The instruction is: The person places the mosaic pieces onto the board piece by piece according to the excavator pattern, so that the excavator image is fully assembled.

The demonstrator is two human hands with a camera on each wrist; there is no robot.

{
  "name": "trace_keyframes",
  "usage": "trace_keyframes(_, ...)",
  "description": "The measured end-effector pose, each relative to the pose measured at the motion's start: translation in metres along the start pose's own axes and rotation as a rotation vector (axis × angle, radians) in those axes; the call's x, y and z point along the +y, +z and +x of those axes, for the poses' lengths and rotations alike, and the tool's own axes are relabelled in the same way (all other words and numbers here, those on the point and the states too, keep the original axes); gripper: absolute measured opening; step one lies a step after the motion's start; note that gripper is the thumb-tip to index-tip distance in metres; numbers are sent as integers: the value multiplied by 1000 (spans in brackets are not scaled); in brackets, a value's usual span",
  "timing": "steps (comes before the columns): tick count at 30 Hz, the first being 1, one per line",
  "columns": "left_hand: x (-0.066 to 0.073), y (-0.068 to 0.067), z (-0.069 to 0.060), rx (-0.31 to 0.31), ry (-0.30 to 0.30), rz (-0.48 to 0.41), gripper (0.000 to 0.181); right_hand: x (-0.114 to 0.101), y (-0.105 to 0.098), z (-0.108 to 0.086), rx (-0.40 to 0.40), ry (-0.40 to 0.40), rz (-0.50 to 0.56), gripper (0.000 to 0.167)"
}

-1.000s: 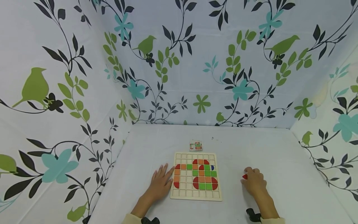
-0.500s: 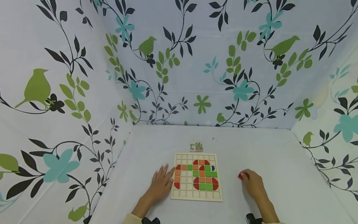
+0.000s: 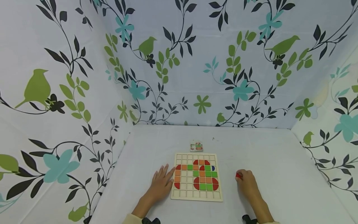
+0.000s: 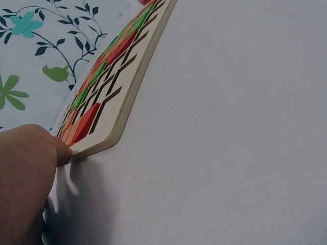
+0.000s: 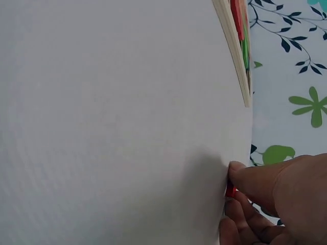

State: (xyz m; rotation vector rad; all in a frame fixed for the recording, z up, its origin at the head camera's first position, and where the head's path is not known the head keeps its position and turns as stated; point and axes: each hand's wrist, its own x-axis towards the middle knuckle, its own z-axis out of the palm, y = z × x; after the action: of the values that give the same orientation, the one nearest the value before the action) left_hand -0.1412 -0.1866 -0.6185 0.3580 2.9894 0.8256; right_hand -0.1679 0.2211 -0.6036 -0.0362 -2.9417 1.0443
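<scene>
A square wooden grid board lies flat on the white table, with red, orange and green pieces and one small blue-and-white piece set in its cells. My left hand rests at the board's left edge, its fingers spread and fairly straight, the thumb touching the side. To the right of the board, apart from it, my right hand pinches a small red piece between thumb and fingers. In the right wrist view the red piece shows only in part; fingers cover the rest.
Just behind the board lies a small pattern card printed with a coloured design. A cloth with leaves, birds and flowers hangs at the back and sides. White table surface extends to the right of my right hand.
My right hand has moved a little left toward the board, with the red piece between its fingers. The left hand and the board have stayed in place.
</scene>
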Motion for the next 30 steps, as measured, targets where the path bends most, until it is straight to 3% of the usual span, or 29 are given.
trace_keyframes(8,-5,5,1,32,30,-37,53,-6,3,1,-36,53,-77,40)
trace_keyframes(11,-9,10,2,38,28,-34,54,-8,-4,-1,-82,12,-90,43)
trace_keyframes(16,-14,17,3,50,11,8,55,-9,-10,-2,-146,-77,-82,30)
trace_keyframes(24,-5,5,1,27,23,-23,54,-2,4,5,-112,-54,-66,30)
trace_keyframes(30,-3,3,0,14,9,-14,53,-18,14,11,-66,-65,-29,29)
